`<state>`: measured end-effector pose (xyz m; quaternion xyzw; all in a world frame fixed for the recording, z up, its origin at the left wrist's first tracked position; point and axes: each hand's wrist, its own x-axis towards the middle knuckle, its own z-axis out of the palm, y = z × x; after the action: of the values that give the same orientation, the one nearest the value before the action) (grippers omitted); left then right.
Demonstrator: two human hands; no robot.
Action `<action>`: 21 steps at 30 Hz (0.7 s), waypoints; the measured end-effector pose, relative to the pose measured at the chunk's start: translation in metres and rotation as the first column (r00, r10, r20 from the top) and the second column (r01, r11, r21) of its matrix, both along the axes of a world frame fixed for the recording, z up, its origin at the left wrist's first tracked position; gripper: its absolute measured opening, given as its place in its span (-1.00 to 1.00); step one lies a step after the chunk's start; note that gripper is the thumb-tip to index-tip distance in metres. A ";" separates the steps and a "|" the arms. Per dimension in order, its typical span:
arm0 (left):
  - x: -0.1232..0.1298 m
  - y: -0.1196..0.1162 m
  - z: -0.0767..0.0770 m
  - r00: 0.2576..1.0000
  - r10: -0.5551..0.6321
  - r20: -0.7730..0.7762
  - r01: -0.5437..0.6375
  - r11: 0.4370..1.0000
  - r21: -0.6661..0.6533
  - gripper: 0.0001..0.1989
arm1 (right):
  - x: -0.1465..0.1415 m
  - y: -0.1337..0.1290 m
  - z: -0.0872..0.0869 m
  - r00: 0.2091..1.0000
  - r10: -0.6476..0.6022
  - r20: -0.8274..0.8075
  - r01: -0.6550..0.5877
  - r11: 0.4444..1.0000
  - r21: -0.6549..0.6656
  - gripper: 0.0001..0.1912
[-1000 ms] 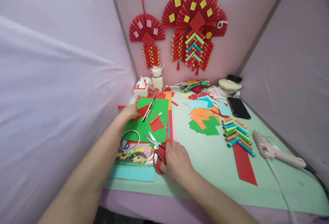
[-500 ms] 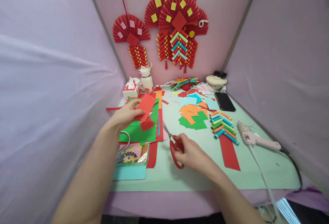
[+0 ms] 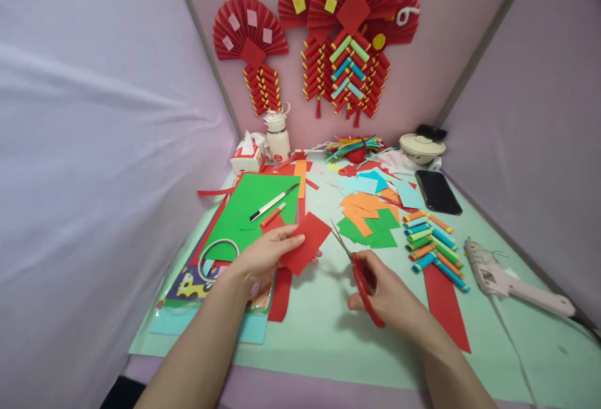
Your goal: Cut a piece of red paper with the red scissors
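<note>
The red paper piece [image 3: 308, 241] is pinched in my left grip [image 3: 268, 252] above the desk [image 3: 328, 352], its right corner jutting free, presumably to admit blades. My right grip [image 3: 393, 296] holds the scissors [image 3: 362, 287] by their handles, tips beside that corner. The craft knife [image 3: 275, 202] lies on the green sheet [image 3: 235, 221], probably parked clear.

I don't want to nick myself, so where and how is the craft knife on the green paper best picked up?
Probably by the white handle of the craft knife, pinched from above, coming from the near left: it lies flat, slim blade end pointing far right. Mind the red pen close along its near side.
</note>
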<state>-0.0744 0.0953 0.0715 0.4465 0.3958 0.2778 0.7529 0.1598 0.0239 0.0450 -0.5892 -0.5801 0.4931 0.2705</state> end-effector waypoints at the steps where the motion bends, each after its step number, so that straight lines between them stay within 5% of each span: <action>1: -0.001 0.000 0.000 1.000 -0.008 0.000 0.008 1.000 -0.010 -0.67 | 0.002 -0.001 0.000 1.000 0.015 -0.005 -0.015 1.000 -0.023 -0.58; 8: -0.009 -0.007 0.001 0.990 -0.134 0.051 0.137 0.989 -0.063 -0.51 | 0.012 -0.005 -0.001 0.984 0.164 -0.069 -0.172 0.976 -0.131 -0.68; 21: -0.010 -0.011 -0.008 0.987 -0.153 0.049 0.155 0.986 -0.058 -0.71 | 0.003 -0.010 0.000 0.977 0.187 0.098 -0.179 0.980 -0.081 -0.65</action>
<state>-0.0842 0.0840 0.0637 0.4460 0.3517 0.2162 0.7941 0.1631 0.0141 0.0455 -0.5677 -0.6273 0.5047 0.1717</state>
